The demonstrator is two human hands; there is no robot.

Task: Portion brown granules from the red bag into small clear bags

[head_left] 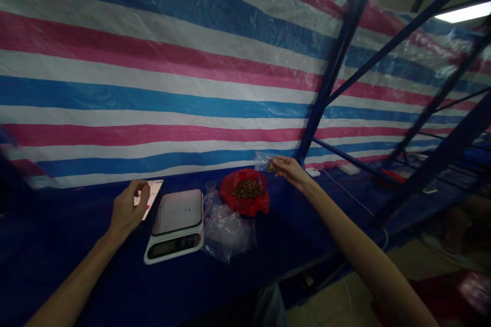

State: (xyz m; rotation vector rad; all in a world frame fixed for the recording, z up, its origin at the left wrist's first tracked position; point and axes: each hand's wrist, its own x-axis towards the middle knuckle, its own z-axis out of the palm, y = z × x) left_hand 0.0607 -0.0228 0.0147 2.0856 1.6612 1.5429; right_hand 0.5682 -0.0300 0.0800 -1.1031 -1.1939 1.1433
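My right hand [289, 171] is closed on the edge of a small clear plastic bag [263, 161] with some brown bits in it, above and to the right of a red bag [228, 185]. The red bag lies open, with a heap of small brown pieces [248, 189] inside. My left hand [129, 204] is over a phone [154, 190] with a lit screen, its fingers curled and nothing visible in them; whether they touch the screen I cannot tell. Right of the phone sits a white digital scale [179, 214], a few dark specks on its plate.
Several clear plastic bags [230, 235] lie between the scale and the red bag. A small clear cup [210, 187] stands behind them. Blue metal posts [326, 76] rise at the right, and a striped plastic sheet [153, 92] hangs behind. A white cable [347, 191] runs along the right.
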